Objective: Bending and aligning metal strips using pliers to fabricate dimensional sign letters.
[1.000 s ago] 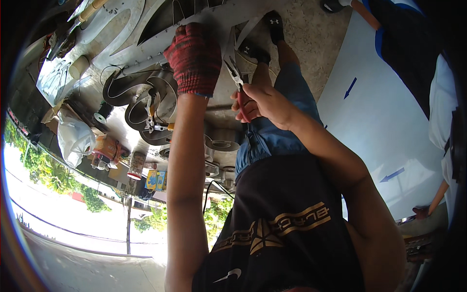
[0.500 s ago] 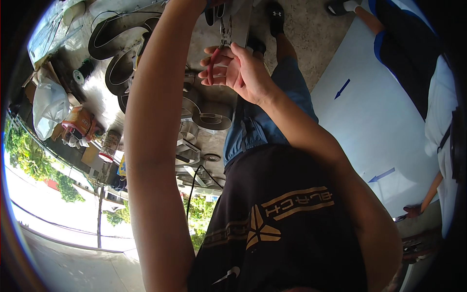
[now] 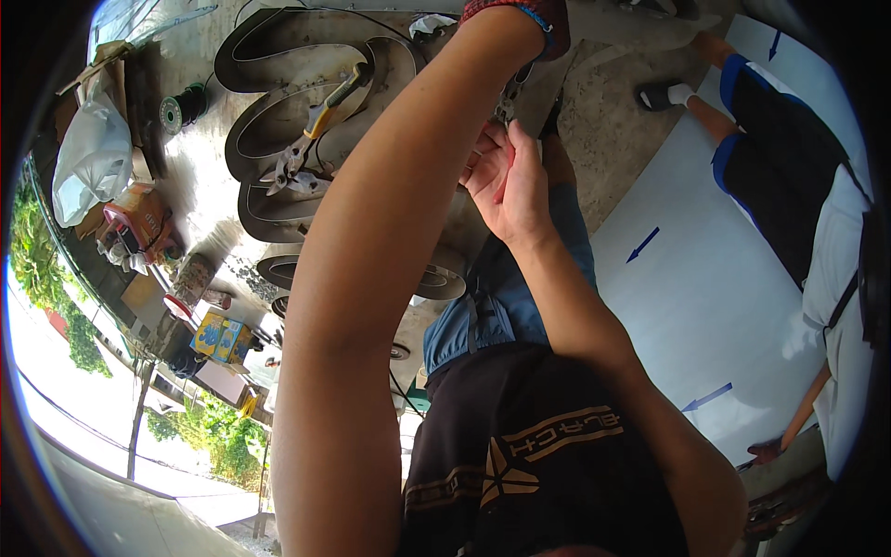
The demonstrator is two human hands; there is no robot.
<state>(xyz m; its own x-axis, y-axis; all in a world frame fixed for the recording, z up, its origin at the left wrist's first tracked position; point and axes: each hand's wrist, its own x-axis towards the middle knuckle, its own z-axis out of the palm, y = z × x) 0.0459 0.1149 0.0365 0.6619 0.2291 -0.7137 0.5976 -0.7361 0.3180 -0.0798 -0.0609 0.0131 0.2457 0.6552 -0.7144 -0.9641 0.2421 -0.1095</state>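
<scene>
My left hand (image 3: pixel 524 20), in a red-and-black knit glove, is at the top edge near a metal piece; its fingers are hidden. My right hand (image 3: pixel 510 186) holds pliers (image 3: pixel 504 110) by their red handles, jaws pointing up under my left hand. Curved metal strips (image 3: pixel 251 65) forming channel-like shapes lie to the left on the metal work surface (image 3: pixel 172 70). Yellow-handled snips (image 3: pixel 320 116) and other metal tools rest among them.
A wire spool (image 3: pixel 181 110), plastic bag (image 3: pixel 91 172), jars (image 3: pixel 193 278) and yellow-blue boxes (image 3: pixel 218 339) clutter the left side. At right a person in dark shorts (image 3: pixel 770 204) stands by a large white sheet (image 3: pixel 668 325). A cable hangs near the lower middle.
Over the last second my left hand has gone up toward the top edge. Since the middle frame my right hand with the pliers has shifted right and slightly down, and the view has shifted.
</scene>
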